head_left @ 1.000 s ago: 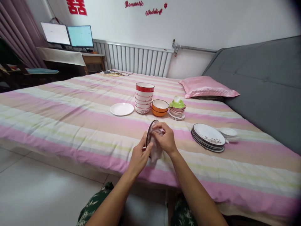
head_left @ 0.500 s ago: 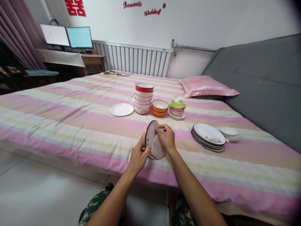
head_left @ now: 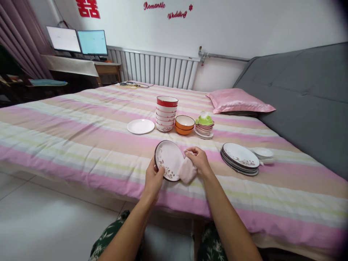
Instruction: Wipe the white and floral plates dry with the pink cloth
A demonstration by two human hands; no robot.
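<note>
My left hand [head_left: 154, 177] grips the lower left edge of a white plate [head_left: 170, 158] with a dark rim and brown flower pattern, its face tilted toward me. My right hand [head_left: 198, 160] pinches a pale pink cloth [head_left: 187, 171], which hangs at the plate's right edge. Beyond the plate stand a tall stack of white and red bowls [head_left: 165, 117], two orange bowls [head_left: 184, 125] and a pile of small dishes with a green one [head_left: 204, 120] near the top. To the right lies a stack of similar patterned plates [head_left: 240, 155].
Everything stands on a striped bed [head_left: 81, 145]. A white oval plate [head_left: 140, 126] lies left of the bowls, and small white dishes [head_left: 263, 152] sit beside the plate stack. Farther back are a pink pillow [head_left: 239, 100], a grey headboard [head_left: 299, 83] and some cables [head_left: 133, 85].
The held plate has turned from nearly edge-on to facing me, and my left hand has shifted slightly left. My right hand and the cloth have moved right, toward the plate's edge.
</note>
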